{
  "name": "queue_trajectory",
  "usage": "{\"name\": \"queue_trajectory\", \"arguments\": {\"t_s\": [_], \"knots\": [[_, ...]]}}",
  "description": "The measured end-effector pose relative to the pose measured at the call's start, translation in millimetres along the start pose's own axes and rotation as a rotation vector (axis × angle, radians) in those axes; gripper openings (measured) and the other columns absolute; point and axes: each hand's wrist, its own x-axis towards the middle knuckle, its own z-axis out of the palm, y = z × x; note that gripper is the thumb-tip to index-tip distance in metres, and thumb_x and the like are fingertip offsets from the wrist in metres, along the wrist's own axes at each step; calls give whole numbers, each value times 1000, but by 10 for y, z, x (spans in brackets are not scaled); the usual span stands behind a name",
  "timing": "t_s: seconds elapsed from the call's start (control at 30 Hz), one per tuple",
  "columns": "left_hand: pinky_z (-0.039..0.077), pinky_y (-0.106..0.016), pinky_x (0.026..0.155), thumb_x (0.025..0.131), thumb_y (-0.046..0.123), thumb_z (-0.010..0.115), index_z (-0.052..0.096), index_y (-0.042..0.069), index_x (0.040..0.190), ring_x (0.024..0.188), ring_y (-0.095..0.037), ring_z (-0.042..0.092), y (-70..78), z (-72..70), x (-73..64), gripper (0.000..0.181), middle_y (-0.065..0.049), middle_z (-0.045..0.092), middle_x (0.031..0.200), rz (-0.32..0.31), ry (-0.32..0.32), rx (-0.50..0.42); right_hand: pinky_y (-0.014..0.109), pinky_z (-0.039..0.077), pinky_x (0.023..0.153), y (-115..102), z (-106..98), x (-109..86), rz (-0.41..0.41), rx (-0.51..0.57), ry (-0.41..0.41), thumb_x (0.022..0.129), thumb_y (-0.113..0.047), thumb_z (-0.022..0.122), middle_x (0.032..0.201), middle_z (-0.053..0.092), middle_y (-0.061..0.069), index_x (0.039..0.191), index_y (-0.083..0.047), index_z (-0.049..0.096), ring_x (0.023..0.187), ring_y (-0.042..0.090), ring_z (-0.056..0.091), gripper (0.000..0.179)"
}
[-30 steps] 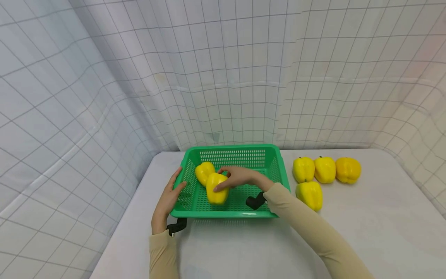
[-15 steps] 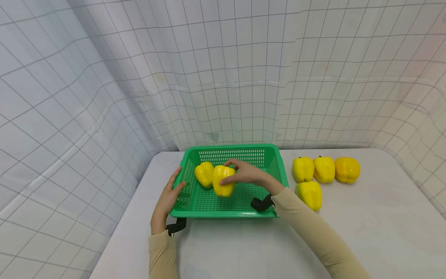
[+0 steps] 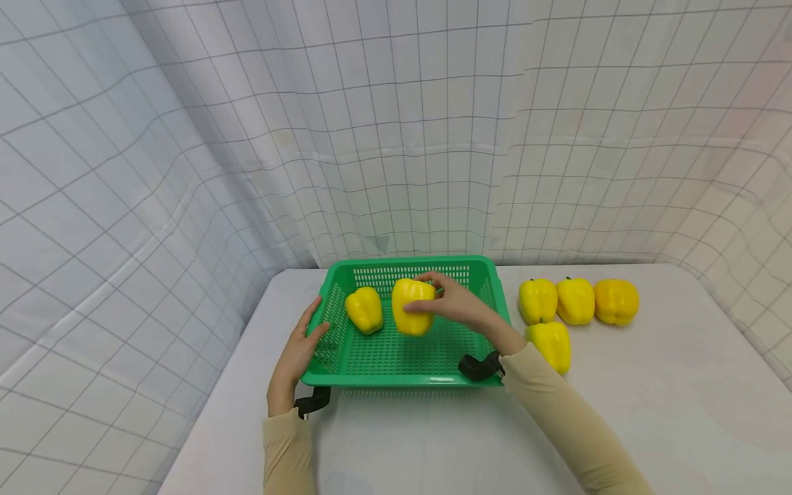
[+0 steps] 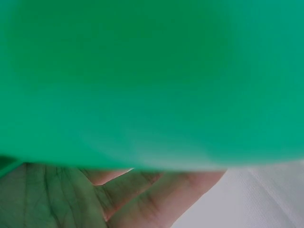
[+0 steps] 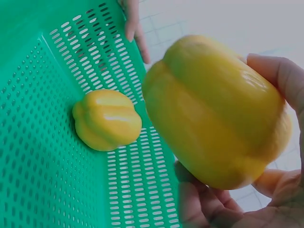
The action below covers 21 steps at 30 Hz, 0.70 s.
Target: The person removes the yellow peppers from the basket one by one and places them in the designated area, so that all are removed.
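Note:
My right hand (image 3: 459, 304) grips a yellow bell pepper (image 3: 408, 306) and holds it above the floor of a green perforated basket (image 3: 396, 380). In the right wrist view that bell pepper (image 5: 213, 114) fills the middle, with thumb and fingers round its far end. A second yellow bell pepper (image 3: 364, 311) lies inside the basket near its left wall. My left hand (image 3: 300, 352) holds the basket's left side, thumb over the rim and fingers along the outside. The left wrist view is mostly blurred green basket wall (image 4: 142, 95), hiding the fingertips.
Right of the basket, several more bell peppers stand on the white table (image 3: 656, 392): a back row with a yellow one (image 3: 576, 301) and an orange-yellow one (image 3: 617, 302), and another (image 3: 550, 346) nearer me. A grid-patterned white curtain (image 3: 421, 137) hangs behind.
My right hand has lifted its bell pepper away from the one in the basket, moving right and toward the back. The left hand and basket stay put.

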Motion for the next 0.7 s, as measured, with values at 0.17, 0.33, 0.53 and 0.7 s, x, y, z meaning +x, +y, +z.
{"name": "queue_trajectory", "arguments": {"t_s": [0.17, 0.33, 0.53, 0.7], "knots": [[22, -59, 102, 102, 28, 45, 17, 32, 153, 133, -35, 23, 6, 13, 0, 59, -8, 12, 157, 3, 4, 5, 40, 48, 78, 15, -74, -98, -43, 63, 58, 81, -36, 75, 115, 54, 12, 133, -10, 49, 96, 28, 53, 64], [20, -61, 102, 102, 27, 45, 16, 29, 154, 137, -36, 18, 66, 5, -24, 59, -9, 10, 157, 1, -7, 13, 38, 49, 77, 27, -167, -203, -77, 109, 112, 83, -29, 74, 123, 47, 15, 135, -7, 46, 96, 30, 52, 62], [16, -63, 103, 102, 20, 44, 15, 19, 154, 138, -39, 14, 272, -4, -109, 60, -14, 8, 157, -28, -26, -12, 37, 47, 77, 44, -292, -348, -66, 123, 167, 84, -32, 73, 121, 45, 14, 136, -8, 43, 97, 30, 47, 65], [18, -62, 103, 102, 23, 44, 16, 24, 154, 138, -38, 15, 210, -4, -75, 59, -12, 9, 157, -25, -21, -3, 39, 47, 79, 88, -400, -465, -37, 118, 238, 84, -34, 73, 116, 49, 16, 138, -11, 42, 98, 30, 47, 66]]}}
